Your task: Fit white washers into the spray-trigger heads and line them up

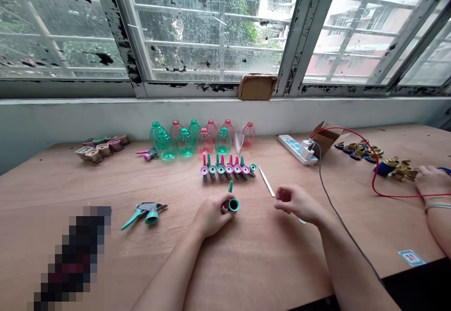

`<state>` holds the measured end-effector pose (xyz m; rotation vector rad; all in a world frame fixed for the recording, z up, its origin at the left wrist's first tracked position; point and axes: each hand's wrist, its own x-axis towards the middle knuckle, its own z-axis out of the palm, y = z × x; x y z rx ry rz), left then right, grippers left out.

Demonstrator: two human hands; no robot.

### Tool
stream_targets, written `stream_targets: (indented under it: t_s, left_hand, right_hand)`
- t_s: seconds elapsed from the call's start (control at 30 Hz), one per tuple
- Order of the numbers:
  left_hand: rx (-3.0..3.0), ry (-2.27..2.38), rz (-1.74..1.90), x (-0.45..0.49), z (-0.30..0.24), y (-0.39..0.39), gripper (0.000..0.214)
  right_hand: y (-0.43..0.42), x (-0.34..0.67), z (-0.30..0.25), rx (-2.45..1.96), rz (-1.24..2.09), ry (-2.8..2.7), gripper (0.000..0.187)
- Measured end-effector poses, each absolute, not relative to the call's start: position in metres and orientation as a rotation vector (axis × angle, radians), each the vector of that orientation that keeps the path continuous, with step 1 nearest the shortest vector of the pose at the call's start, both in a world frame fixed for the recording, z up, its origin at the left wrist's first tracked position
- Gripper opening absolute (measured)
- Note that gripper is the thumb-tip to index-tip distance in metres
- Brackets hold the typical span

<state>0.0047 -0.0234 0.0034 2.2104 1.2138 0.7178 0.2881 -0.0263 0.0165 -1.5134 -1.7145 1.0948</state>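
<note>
My left hand (211, 214) rests on the wooden table (105, 264), its fingers closed round a small teal spray-nozzle part (232, 202) with a round collar facing me. To its right my right hand (298, 203) hovers low over the table with fingers curled in a pinch; what they hold is too small to make out. A thin white straw (267, 181) lies between the hands and a row of several teal and pink spray nozzles (228, 167). Behind that row stand several small green and pink bottles (197, 138).
A teal and grey trigger sprayer (146, 211) lies at the left. Small pots (102, 147) sit far left. A white power strip (296, 148) with grey and red cables lies right. Another person's hand (431, 179) rests by gold and blue pieces (396, 167). A blurred patch covers the lower left.
</note>
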Motion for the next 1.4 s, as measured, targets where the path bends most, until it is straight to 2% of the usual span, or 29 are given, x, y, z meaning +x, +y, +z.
stream_targets:
  t_s: [0.13,0.27,0.47,0.83,1.4]
  left_hand:
    - [2.197,1.219,0.723,0.004,0.003,-0.023,0.021]
    - [2.199,1.235,0.748,0.003,0.001,-0.023,0.020]
    - [2.193,1.314,0.734,0.006,-0.003,-0.024,0.021]
    - [2.181,1.313,0.751,0.009,0.001,-0.026,0.027]
    - [2.222,1.347,0.727,0.007,-0.001,-0.026,0.022]
  right_hand:
    - [-0.020,0.228,0.032,-1.138,1.321,-1.756,0.017]
    - [-0.012,0.192,0.017,-0.876,1.416,-1.721,0.022]
    - [-0.014,0.184,-0.017,-0.927,1.298,-1.516,0.027]
    - [-0.018,0.181,-0.017,-1.013,0.766,-1.750,0.013]
    - [-0.021,0.186,-0.015,-1.024,0.551,-1.915,0.010]
